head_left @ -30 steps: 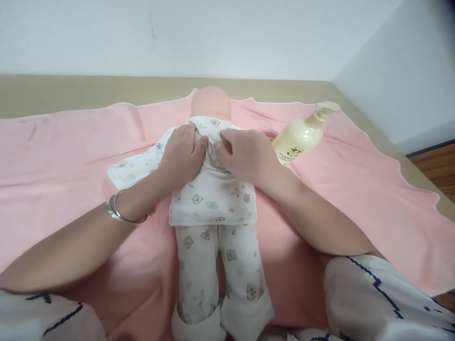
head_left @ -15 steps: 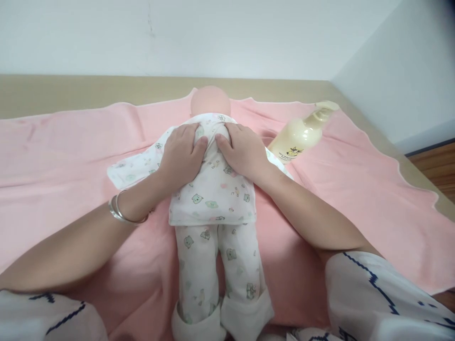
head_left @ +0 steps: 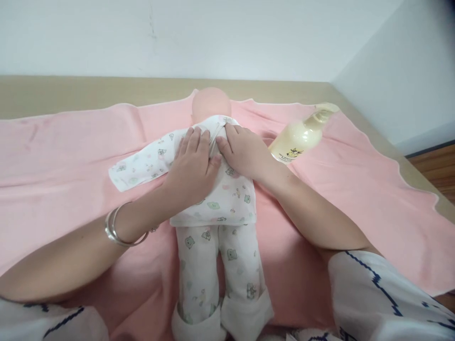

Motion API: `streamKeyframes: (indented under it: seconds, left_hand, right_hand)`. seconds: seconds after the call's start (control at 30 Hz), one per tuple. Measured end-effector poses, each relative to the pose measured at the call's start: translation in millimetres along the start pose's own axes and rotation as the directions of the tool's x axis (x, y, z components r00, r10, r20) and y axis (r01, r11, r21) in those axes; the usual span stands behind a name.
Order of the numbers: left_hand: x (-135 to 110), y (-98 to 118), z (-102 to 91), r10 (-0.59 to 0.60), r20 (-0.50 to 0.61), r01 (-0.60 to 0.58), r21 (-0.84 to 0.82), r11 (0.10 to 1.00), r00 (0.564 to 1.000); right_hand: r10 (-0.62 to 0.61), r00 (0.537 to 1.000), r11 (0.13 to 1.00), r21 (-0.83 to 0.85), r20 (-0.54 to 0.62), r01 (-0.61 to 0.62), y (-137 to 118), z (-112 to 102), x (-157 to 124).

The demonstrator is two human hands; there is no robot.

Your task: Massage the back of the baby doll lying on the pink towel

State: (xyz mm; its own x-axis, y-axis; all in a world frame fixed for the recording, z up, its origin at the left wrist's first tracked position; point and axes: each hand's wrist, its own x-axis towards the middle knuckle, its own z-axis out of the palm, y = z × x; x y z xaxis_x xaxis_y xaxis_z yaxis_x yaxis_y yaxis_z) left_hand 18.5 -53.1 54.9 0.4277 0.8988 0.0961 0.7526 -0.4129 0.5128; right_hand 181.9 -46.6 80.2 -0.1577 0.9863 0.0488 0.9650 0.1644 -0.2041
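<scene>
A baby doll lies with its bald head away from me, no face showing. It wears a white printed top and matching trousers with turned-up cuffs. My left hand rests flat across the upper left of the top, fingers straight and thumb apart. Over the doll's right shoulder area lies my right hand, its thumb spread from the fingers and the fingertips near the neckline. Between both hands the cloth is gathered into creases. The left sleeve stretches out flat; the right one is mostly hidden under my forearm.
A pink blanket with a wavy edge lies beneath the doll on a light wooden surface. To the right, a cream pump bottle with a cartoon cow label leans on its side. A white wall stands behind.
My left hand has slid down and to the right on the top, uncovering more of the left sleeve. My right hand has stayed nearly in place. The folds near the neck have shifted.
</scene>
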Motion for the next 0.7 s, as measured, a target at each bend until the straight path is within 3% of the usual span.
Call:
streamKeyframes:
  seconds: [0.17, 0.27, 0.37, 0.53, 0.63, 0.7]
  left_hand:
    - [31, -22, -10.6, -0.041, 0.011, 0.041, -0.005, 0.999, 0.999]
    - [40, -28, -14.0, -0.085, -0.021, 0.085, 0.010, 0.996, 0.996]
    - [28, -17, -12.8, -0.043, -0.072, 0.049, 0.078, 0.996, 0.996]
    - [-5, 7, -12.7, 0.061, 0.041, -0.065, 0.103, 0.993, 0.997]
    - [-2, 3, -14.1, 0.060, 0.039, -0.062, 0.052, 0.997, 0.997]
    - [10, -8, -14.1, 0.057, 0.004, -0.057, 0.007, 0.998, 0.998]
  right_hand:
    - [-0.083, 0.991, 0.983, -0.156, 0.103, 0.099, -14, -17, -19]
    - [-0.118, 0.987, 0.963, -0.232, 0.105, 0.140, -25, -15, -33]
    - [-0.098, 0.995, 0.977, -0.188, 0.024, 0.101, -29, -6, -33]
    - [0.005, 0.998, 0.998, 0.055, -0.064, -0.001, -9, 10, -2]
    - [0.023, 0.993, 0.998, 0.063, -0.113, -0.016, -4, 16, 4]
    - [0.003, 0.992, 1.000, 0.008, -0.124, -0.002, -12, 19, -6]
